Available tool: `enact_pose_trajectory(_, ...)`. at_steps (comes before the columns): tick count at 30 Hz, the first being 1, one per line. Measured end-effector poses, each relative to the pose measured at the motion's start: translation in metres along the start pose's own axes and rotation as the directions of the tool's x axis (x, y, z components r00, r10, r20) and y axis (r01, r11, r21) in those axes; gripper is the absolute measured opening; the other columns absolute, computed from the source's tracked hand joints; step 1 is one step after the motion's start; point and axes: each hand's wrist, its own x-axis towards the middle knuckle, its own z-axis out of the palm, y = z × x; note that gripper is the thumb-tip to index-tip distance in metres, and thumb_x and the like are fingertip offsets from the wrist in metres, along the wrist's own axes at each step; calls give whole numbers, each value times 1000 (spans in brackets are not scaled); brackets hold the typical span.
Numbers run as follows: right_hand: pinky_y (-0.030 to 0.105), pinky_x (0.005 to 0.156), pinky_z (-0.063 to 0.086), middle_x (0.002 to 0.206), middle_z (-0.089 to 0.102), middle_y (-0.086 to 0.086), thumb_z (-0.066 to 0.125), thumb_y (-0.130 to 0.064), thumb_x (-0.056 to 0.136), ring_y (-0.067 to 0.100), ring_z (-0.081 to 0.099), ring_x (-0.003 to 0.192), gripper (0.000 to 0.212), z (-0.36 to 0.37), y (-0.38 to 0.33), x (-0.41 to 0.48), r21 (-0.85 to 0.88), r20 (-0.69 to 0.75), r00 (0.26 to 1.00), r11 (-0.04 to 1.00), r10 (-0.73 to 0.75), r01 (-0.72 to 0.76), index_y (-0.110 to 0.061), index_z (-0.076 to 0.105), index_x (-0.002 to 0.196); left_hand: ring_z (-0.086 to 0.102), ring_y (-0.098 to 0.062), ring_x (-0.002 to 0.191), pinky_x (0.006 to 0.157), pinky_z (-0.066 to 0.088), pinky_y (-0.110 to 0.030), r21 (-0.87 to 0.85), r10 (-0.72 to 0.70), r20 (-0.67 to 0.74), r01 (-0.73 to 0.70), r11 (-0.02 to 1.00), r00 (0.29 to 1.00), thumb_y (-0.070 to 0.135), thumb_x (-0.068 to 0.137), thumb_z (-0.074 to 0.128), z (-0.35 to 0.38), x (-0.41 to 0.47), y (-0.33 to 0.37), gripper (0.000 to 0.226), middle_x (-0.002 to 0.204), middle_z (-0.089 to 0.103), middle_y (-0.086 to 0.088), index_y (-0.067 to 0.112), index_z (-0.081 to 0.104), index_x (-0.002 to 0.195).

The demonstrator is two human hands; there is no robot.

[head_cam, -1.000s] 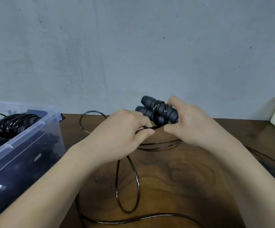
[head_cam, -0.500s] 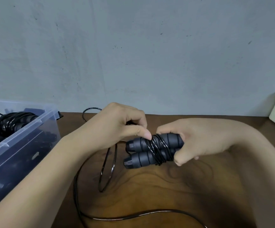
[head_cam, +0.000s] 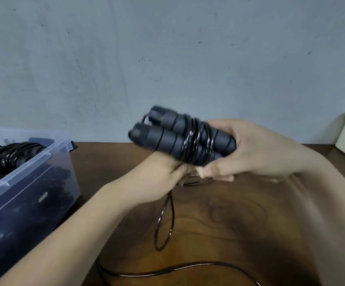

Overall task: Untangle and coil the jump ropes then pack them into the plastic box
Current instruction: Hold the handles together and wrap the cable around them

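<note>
right hand (head_cam: pixel 256 153) clasps both handles (head_cam: pixel 167 139) above the table's (head_cam: pixel 229 223) far edge; my left hand's (head_cam: pixel 157 180) hold beneath is hidden. cord (head_cam: pixel 165 219) judged light, springy, slick: take it close to the handles.

matt foam handles (head_cam: pixel 173 139), glossy cord (head_cam: pixel 165 221), translucent plastic box (head_cam: pixel 29 178), polished wood table (head_cam: pixel 229 223)

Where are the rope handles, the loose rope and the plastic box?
rope handles (head_cam: pixel 163 141), head view, foam grip of the nearer handle.
loose rope (head_cam: pixel 159 218), head view, left strand of the loop.
plastic box (head_cam: pixel 33 166), head view, its clear front rim.
</note>
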Motion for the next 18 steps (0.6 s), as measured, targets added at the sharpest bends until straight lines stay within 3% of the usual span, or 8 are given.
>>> enact_pose_trajectory(2, 40, 49, 33, 67, 56, 19, 79, 8, 83, 23, 45, 55, 31, -4, 7, 3, 72, -176, 984, 997, 19, -7, -6, 58, 102, 62, -8, 69, 67, 48, -25, 41, 51, -245, -42, 998, 968, 32, 111, 50, -2, 14, -12, 25, 71, 65, 2, 21, 60, 92)
enact_pose_trajectory(4, 30, 45, 31, 63, 57, 13, 80, 4, 82, 21, 42, 48, 43, -9, 18, 8, 38, -319, 945, 998, 68, -59, -13, 50, 107, 60, -9, 66, 68, 50, -28, 56, 68, -207, -58, 997, 976, 39, 111, 49, 2, 25, -7, 22, 70, 63, 2, 26, 59, 96)
enact_pose_trajectory(6, 30, 46, 31, 60, 57, 12, 80, -1, 83, 21, 39, 47, 50, -12, 25, 12, -34, -402, 906, 987, 128, -155, -24, 44, 110, 58, -11, 65, 65, 49, -31, 109, 68, -170, -49, 993, 983, 43, 111, 47, 4, 26, -2, 22, 71, 62, 2, 28, 57, 97)
enact_pose_trajectory(9, 29, 46, 33, 59, 57, 12, 76, -2, 83, 22, 38, 48, 55, -14, 32, 16, -75, -430, 886, 971, 175, -229, -31, 43, 115, 53, -10, 63, 58, 40, -28, 149, 22, -157, 2, 989, 987, 42, 110, 49, -6, 16, -1, 21, 70, 58, 4, 27, 55, 96)
enact_pose_trajectory(11, 28, 46, 35, 56, 56, 8, 74, -3, 82, 22, 41, 46, 54, -14, 37, 18, -111, -472, 864, 961, 175, -255, -32, 43, 116, 55, -12, 68, 61, 44, -29, 192, 46, -164, -14, 981, 985, 41, 109, 52, -11, 11, 3, 20, 72, 59, 5, 27, 56, 94)
enact_pose_trajectory(14, 28, 48, 40, 57, 58, 3, 73, -11, 81, 21, 49, 47, 50, -13, 42, 22, -262, -521, 840, 908, 153, -328, -32, 43, 115, 56, -15, 71, 68, 49, -39, 293, 90, -211, -25, 956, 973, 43, 107, 53, -20, 5, 3, 22, 73, 61, 3, 27, 55, 91)
enact_pose_trajectory(16, 31, 51, 42, 64, 60, 5, 73, -16, 82, 22, 52, 52, 46, -12, 43, 23, -378, -515, 845, 849, 140, -370, -32, 43, 113, 56, -11, 73, 69, 48, -38, 353, 98, -248, -4, 936, 964, 46, 106, 53, -30, 1, 5, 24, 75, 62, 7, 28, 58, 90)
enact_pose_trajectory(18, 26, 48, 40, 69, 58, 2, 75, -18, 83, 19, 51, 54, 45, -10, 41, 23, -460, -474, 866, 795, 157, -396, -32, 44, 113, 55, -7, 78, 70, 47, -34, 418, 144, -284, -13, 909, 948, 47, 105, 51, -38, -3, 5, 23, 81, 61, 13, 31, 61, 92)
